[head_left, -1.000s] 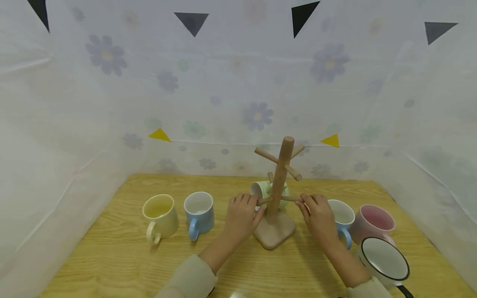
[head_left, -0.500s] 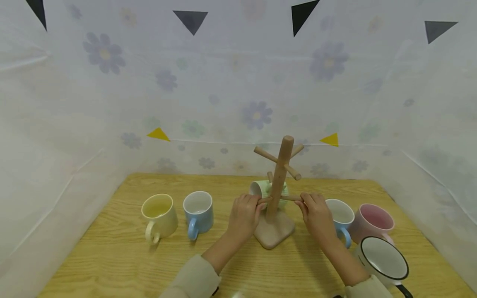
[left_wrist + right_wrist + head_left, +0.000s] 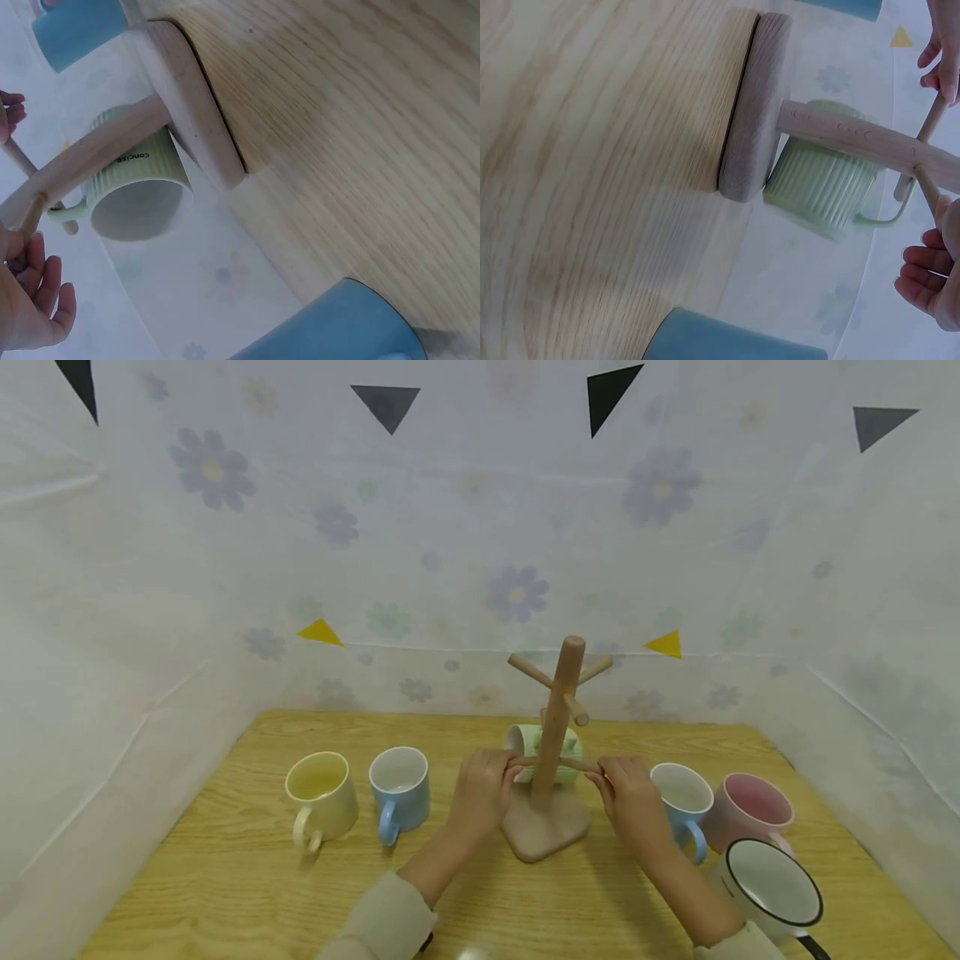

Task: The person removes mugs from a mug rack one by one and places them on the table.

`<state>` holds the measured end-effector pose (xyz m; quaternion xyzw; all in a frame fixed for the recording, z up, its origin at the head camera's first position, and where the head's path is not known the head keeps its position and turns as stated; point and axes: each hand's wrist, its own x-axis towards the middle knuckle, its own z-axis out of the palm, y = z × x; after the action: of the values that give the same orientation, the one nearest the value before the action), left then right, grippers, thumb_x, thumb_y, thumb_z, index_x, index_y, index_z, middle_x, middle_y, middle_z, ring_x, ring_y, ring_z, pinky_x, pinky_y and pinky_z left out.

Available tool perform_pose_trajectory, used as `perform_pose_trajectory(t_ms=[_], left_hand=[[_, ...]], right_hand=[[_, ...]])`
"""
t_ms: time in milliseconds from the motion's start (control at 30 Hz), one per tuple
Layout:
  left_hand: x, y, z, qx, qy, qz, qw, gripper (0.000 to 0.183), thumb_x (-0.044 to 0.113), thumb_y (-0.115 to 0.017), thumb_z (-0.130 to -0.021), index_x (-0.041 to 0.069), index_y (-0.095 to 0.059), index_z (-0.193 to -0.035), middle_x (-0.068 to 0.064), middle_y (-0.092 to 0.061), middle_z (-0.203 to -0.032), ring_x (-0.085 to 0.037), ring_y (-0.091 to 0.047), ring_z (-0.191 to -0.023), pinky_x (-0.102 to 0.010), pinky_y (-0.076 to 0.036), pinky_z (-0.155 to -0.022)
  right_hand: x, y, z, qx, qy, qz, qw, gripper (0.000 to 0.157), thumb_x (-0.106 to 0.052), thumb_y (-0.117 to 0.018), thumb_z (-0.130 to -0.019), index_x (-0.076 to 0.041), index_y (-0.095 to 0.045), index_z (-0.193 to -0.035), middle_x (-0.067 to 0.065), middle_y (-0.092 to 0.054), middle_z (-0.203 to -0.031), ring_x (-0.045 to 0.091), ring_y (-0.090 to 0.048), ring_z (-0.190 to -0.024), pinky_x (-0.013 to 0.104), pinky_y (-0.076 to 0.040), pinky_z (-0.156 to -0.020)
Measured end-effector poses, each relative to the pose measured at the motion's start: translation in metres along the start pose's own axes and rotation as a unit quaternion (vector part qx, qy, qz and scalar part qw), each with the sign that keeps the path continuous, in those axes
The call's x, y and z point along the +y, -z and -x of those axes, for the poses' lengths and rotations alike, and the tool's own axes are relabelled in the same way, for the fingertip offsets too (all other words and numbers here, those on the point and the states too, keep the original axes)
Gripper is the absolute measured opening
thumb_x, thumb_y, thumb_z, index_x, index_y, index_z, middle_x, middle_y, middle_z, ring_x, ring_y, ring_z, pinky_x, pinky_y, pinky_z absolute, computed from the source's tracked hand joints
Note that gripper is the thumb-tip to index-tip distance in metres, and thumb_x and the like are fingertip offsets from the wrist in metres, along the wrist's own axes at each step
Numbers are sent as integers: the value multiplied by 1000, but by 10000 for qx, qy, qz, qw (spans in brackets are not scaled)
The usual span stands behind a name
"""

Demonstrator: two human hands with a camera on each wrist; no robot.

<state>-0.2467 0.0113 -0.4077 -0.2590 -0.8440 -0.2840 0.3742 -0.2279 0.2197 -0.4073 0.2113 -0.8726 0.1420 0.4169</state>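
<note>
A wooden mug tree (image 3: 555,727) stands upright on the table, its upper pegs bare. My left hand (image 3: 478,793) pinches its lower left peg, and my right hand (image 3: 633,797) pinches the lower right one. Behind the post, a ribbed pale green mug (image 3: 821,184) hangs sideways by its handle from the lower back peg. The left wrist view shows this green mug's open mouth and small lettering on its side. Both wrist views show the thick base (image 3: 191,105) beside the tabletop, with a thin dark line beneath it.
To the left stand a yellow mug (image 3: 330,806) and a blue mug (image 3: 408,797). On the right are another blue mug (image 3: 684,793), a pink mug (image 3: 738,818) and a white black-rimmed mug (image 3: 757,897), near my right forearm. Flowered sheeting encloses the table (image 3: 225,877).
The mug tree has turned slightly and shifted a little left; its front upper peg and front base corner have swung left. Both hands keep hold of the lower pegs.
</note>
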Motion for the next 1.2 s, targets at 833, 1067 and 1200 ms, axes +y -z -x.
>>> perform_pose_trajectory(t_ms=[833,1067,1200], left_hand=[[-21,8,-5,-310,1411,1325,9806,21,12,-67,-80,-4,-66,-95,-11,-68,-81,-27,-63,-81,-38,-51,-73],[-24,8,-7,-211,1752,1755,9685,23,9,-67,-80,-7,-65,-96,-15,-69,-83,-28,-65,-79,-39,-54,-69],[-25,8,-8,-212,1968,1948,9607,25,9,-65,-82,-9,-64,-99,-17,-69,-86,-28,-66,-80,-34,-55,-67]], right_hand=[[-31,1,0,239,428,-177,9986,44,-36,-37,-97,-3,-55,-74,4,-56,-68,21,-50,-66,30,-44,-53],[-41,-1,-2,504,626,-112,9967,46,-34,-36,-100,-4,-53,-70,3,-53,-64,20,-48,-62,31,-41,-52],[-46,-2,-4,589,677,-78,9959,46,-33,-36,-100,-5,-53,-68,2,-52,-62,19,-46,-60,29,-40,-50]])
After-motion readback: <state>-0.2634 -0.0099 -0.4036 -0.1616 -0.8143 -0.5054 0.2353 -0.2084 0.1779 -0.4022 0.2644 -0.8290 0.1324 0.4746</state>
